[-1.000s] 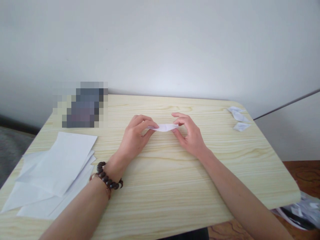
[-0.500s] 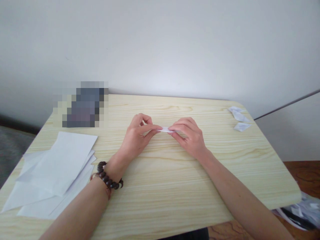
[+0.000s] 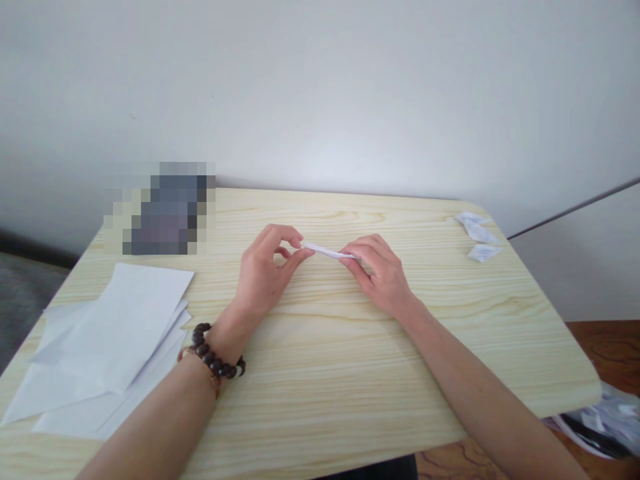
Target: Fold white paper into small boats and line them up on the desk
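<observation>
A small folded strip of white paper (image 3: 327, 251) is held just above the middle of a light wooden table (image 3: 350, 360). My left hand (image 3: 265, 273), with a dark bead bracelet on its wrist, pinches the strip's left end between thumb and forefinger. My right hand (image 3: 383, 273) pinches the right end with its fingers curled over it. The strip tilts a little, its left end higher.
A loose stack of white paper sheets (image 3: 105, 347) lies at the table's left front. Two small folded paper pieces (image 3: 477, 237) sit at the far right corner. A blurred dark object (image 3: 165, 210) stands at the back left. Crumpled papers (image 3: 600, 420) lie below the table's right edge.
The hands first closed in on the strip, flattening it, then spread apart again. The strip is now narrower and tilted, and the left fingers have shifted to a fingertip pinch.
</observation>
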A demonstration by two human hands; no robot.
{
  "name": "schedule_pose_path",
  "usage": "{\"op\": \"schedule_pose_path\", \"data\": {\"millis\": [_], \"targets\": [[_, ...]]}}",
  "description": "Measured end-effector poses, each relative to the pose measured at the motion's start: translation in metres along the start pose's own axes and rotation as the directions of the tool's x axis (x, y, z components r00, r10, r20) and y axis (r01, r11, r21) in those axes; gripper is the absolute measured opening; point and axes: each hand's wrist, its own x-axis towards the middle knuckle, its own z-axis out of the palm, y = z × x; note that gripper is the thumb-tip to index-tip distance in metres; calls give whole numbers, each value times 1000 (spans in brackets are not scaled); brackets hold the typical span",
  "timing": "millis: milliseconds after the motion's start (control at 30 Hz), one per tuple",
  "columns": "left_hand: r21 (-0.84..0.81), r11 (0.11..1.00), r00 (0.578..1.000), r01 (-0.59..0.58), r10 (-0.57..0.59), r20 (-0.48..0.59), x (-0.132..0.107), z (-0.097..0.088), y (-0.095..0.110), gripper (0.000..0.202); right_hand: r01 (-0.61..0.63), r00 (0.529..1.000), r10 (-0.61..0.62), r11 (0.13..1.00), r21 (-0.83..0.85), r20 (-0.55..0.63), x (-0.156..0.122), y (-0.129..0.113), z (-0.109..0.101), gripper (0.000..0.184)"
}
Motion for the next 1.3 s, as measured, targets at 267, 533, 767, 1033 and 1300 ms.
{"op": "schedule_pose_path", "data": {"millis": [267, 533, 767, 1033, 1300], "targets": [[20, 998, 998, -60, 59, 35, 0, -2, 3, 5, -3, 1000, 3, 1000, 10, 9, 0, -1, 0, 12], [62, 994, 995, -91, 88, 38, 0, -3, 4, 5, 4, 1000, -4, 1000, 5, 14, 0, 0, -1, 14], [110, 993, 993, -39, 26, 117, -2, -4, 1, 8, 2, 1000, -2, 1000, -20, 4, 0, 2, -1, 15], [40, 998, 993, 51, -55, 106, -2, -3, 2, 7, 4, 1000, -4, 999, -46, -2, 1, 3, -1, 11], [-24, 988, 984, 151, -148, 94, 0, -3, 1, 17, -105, 993, 103, 994, -27, -64, -1, 0, 0, 18]]}}
